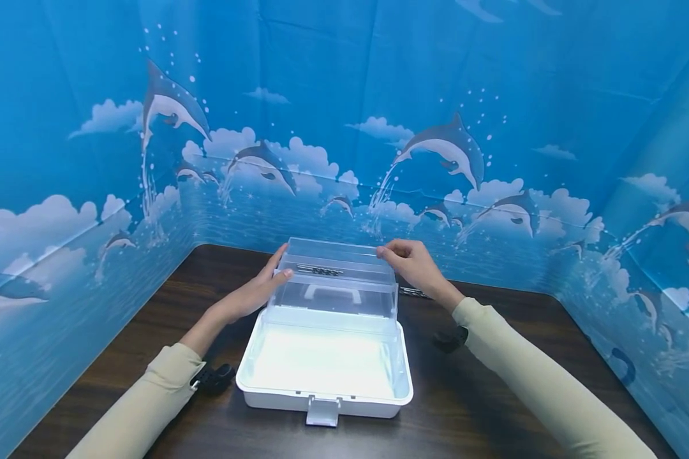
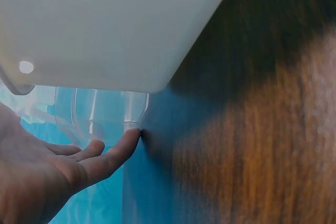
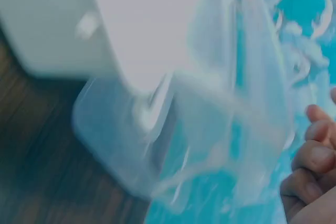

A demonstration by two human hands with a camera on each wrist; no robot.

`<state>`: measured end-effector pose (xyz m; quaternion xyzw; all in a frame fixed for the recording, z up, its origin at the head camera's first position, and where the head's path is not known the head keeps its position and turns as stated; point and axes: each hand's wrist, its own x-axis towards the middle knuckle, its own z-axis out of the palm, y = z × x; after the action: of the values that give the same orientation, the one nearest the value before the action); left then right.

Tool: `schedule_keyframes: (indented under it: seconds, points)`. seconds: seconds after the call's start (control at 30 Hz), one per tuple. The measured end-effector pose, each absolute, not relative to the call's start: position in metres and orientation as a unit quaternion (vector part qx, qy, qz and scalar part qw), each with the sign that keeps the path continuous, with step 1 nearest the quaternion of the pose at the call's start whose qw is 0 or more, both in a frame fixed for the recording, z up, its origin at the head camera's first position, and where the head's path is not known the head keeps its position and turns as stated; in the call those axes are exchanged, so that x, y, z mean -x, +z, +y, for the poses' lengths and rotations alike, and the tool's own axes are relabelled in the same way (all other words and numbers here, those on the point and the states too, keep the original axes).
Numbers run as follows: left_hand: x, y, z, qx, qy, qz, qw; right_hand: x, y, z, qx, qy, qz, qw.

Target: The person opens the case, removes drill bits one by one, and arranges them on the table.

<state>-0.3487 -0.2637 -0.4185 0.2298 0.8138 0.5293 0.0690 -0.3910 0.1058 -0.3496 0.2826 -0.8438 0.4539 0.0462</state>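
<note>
A white storage box stands with its clear stepped trays folded up and back. Several drill bits lie in one upper tray. My left hand rests against the trays' left side, thumb on their edge and fingers loosely extended. In the left wrist view those fingers reach beside the clear plastic. At the top right corner of the trays, my right hand pinches with curled fingers; a thin pale rod, apparently a drill bit, juts left from the fingertips. The right wrist view shows the curled fingers, not what they hold.
More drill bits lie on the dark wooden table, right of the trays beneath my right forearm. A front latch hangs down from the box. A blue dolphin-print curtain encloses the back and sides.
</note>
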Motion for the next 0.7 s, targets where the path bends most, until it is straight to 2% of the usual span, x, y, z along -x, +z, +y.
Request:
schedule_keyframes:
  seconds: [0.23, 0.43, 0.7]
  points:
    - [0.348, -0.417, -0.264, -0.229, 0.530, 0.814, 0.067, 0.383, -0.339, 0.069, -0.351, 0.355, -0.866, 0.012]
    - [0.351, -0.420, -0.265, -0.225, 0.528, 0.815, 0.072, 0.381, -0.341, 0.048, -0.371, 0.273, -0.887, 0.017]
    - [0.351, -0.421, -0.264, -0.226, 0.530, 0.815, 0.068, 0.384, -0.339, 0.030, -0.375, 0.241, -0.894, -0.032]
